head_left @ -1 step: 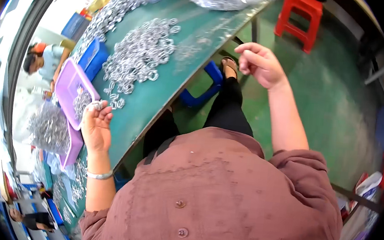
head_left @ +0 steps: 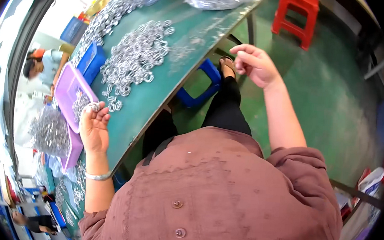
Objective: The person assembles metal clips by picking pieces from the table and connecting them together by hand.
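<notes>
My left hand (head_left: 94, 129) is raised at the near side of the table, palm up. Its fingertips are closed on small silvery metal rings (head_left: 94, 107), partly hidden by the fingers. Just beyond it stands a tilted lilac plastic basin (head_left: 64, 91) with a heap of metal pieces in it. A loose pile of silvery oval metal rings (head_left: 134, 53) lies on the green table (head_left: 146, 100). My right hand (head_left: 258, 66) hangs in the air to the right of the table edge. Its index finger is stretched out, the other fingers loosely bent, and nothing shows in it.
A blue tray (head_left: 91, 63) stands behind the basin, near a longer heap of metal parts (head_left: 102, 25). A clear bag of metal pieces (head_left: 50, 130) sits at left. On the floor are a red stool (head_left: 296, 19) and a blue stool (head_left: 210, 92). Other people are at the left.
The view has shifted very slightly; both hands keep nearly the same pose, and the pile looks unchanged.
</notes>
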`<state>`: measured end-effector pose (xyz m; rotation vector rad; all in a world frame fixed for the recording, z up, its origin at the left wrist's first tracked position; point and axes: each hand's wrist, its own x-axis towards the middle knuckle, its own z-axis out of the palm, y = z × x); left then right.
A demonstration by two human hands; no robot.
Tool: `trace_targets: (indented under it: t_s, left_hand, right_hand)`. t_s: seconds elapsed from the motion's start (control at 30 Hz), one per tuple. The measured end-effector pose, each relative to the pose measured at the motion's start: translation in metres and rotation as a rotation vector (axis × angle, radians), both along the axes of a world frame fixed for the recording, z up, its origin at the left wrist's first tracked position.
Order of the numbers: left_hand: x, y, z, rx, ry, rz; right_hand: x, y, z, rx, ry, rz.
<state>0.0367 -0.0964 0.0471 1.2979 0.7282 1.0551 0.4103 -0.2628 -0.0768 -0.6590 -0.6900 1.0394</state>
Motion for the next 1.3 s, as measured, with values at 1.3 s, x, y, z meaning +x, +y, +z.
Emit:
trace_targets:
  t_s: [1.3]
  left_hand:
    - [0.020, -0.004, 0.036, 0.220, 0.214, -0.029]
  right_hand:
    - [-0.062, -0.024, -0.071, -0.393, -0.614, 0.347]
